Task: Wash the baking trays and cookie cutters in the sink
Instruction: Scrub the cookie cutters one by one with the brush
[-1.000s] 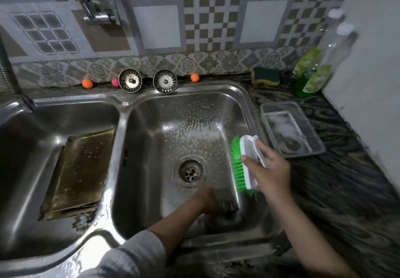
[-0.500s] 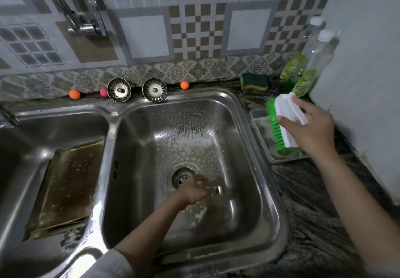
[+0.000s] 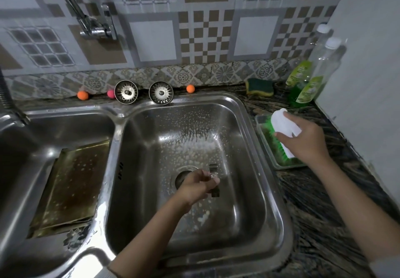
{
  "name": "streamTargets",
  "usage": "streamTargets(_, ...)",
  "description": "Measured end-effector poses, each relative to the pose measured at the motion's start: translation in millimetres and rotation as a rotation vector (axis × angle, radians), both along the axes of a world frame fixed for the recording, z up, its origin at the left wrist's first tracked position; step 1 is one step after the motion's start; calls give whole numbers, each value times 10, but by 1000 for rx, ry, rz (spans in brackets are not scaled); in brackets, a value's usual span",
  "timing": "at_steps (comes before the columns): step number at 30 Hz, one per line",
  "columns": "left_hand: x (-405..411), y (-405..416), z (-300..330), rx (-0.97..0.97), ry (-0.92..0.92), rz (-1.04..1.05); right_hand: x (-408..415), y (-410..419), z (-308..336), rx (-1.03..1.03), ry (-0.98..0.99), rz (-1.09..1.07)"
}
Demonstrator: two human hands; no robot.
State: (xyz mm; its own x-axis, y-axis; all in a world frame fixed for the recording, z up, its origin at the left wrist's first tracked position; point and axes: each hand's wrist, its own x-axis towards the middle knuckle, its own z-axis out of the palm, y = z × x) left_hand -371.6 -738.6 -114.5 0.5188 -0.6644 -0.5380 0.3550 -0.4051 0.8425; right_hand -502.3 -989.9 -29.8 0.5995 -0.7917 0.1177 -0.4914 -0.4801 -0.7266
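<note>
My left hand [image 3: 198, 185] is down in the right sink basin [image 3: 255, 139], gripping a small metal cookie cutter [image 3: 214, 170] just over the drain. My right hand [image 3: 307, 139] holds a white scrubbing brush [image 3: 283, 126] with green bristles, lowered into a clear plastic tray [image 3: 259, 119] on the counter right of the sink. Brownish baking trays [image 3: 71, 182] lie stacked and tilted in the left basin. Foam specks cover the right basin's back wall and floor.
Two sink strainers [image 3: 126, 91] [image 3: 160, 93] and small orange and pink balls [image 3: 190, 88] stand on the ledge behind the basins. A green-yellow sponge [image 3: 259, 86] and two dish soap bottles [image 3: 311, 82] sit at the back right, by the white wall. The tap [image 3: 95, 28] hangs at the upper left.
My right hand carried the brush out of the right basin, over to the counter and down into the plastic tray. My left hand lifted the cutter a little near the drain.
</note>
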Motion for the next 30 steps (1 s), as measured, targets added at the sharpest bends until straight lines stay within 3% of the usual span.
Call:
streamTargets(8,-111,-11,218,-212,-103,86,-46,583,277,141,-259,21)
streamTargets(11,-147,-25,301,-269,-16,105,-16,941,136,269,-228,108)
streamTargets(16,-200,20,365,-405,196,130,137,1338,-231,538,-338,165)
streamTargets(25,-316,254,352,-352,258,-4,538,1176,-284,469,-420,-75)
streamTargets(28,-212,238,378,-360,285,124,467,1208,-144,573,-459,-67)
streamTargets(30,-107,226,394,-374,284,212,353,1355,-124,661,-405,65)
